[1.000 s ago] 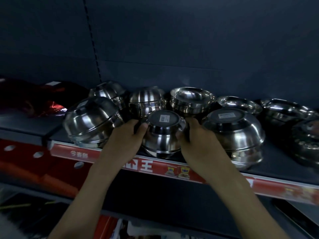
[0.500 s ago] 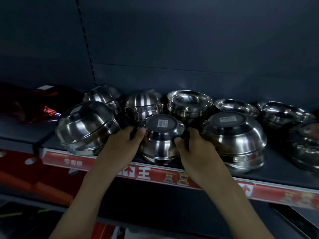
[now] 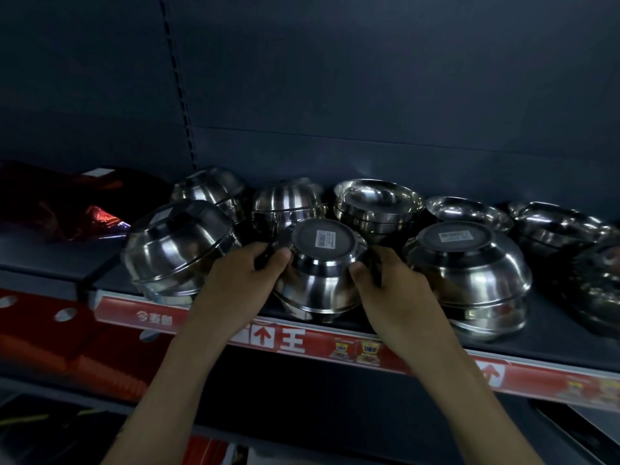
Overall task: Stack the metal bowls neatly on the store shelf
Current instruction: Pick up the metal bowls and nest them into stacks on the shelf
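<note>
1. Over the last second almost nothing has moved. The left hand [image 3: 241, 280] and right hand [image 3: 392, 290] stay clasped on the upturned centre bowls [image 3: 318, 283], which remain at the front edge of the shelf [image 3: 553, 333]. Only the view has drifted slightly.
2. Each hand grips one side of the pile, thumb pressed on the near wall and fingers curled round the far side. The fingertips are mostly hidden behind the steel.
3. How many bowls nest in that pile is hard to tell, though a second rim shows underneath. The far-right bowls [image 3: 593, 283] are dim, blurred and cut by the frame edge. The red packaging [image 3: 97, 216] on the left is mostly lost in shadow.
4. The bowls are polished steel with rounded walls. The centre pile's flat dark base carries a white barcode label [image 3: 326, 238].
5. A tilted pile [image 3: 177, 250] leans just beside the left hand. A larger upturned pile [image 3: 469, 273] sits just beside the right hand. Behind them, shallow bowls [image 3: 379, 203] nest open side up.
6. A glossy red price strip [image 3: 292, 342] with white characters runs along the shelf lip.
</note>
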Available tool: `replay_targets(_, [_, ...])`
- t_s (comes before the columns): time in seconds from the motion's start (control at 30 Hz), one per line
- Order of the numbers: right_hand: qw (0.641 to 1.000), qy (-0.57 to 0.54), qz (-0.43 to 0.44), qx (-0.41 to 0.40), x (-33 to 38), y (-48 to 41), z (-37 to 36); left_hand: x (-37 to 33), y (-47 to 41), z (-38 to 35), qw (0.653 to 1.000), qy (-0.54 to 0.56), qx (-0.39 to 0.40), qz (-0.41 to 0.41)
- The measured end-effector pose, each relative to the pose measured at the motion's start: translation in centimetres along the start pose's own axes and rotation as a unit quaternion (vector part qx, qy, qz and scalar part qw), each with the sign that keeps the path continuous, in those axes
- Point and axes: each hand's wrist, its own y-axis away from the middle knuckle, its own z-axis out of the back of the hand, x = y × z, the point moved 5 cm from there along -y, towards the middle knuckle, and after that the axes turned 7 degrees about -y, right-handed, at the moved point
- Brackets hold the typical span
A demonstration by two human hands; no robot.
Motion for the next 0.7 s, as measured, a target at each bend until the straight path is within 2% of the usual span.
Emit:
replay_targets(0.37, [0.987,-0.108,0.055,-0.102,2.1,0.7,1.0,-1.6,2.3,3.0,0.990,0.093,-0.074,-0.079])
replay_targets(0.53, [0.988,-0.087,0.080,-0.100,2.4,0.8,0.8,-1.6,2.9,3.4,0.985,0.097,-0.113,-0.092])
replay_targets(0.7, [0.990,-0.060,0.091,-0.086,1.9,0.7,1.1,-2.2,3.3,3.1,0.980,0.104,-0.103,-0.136])
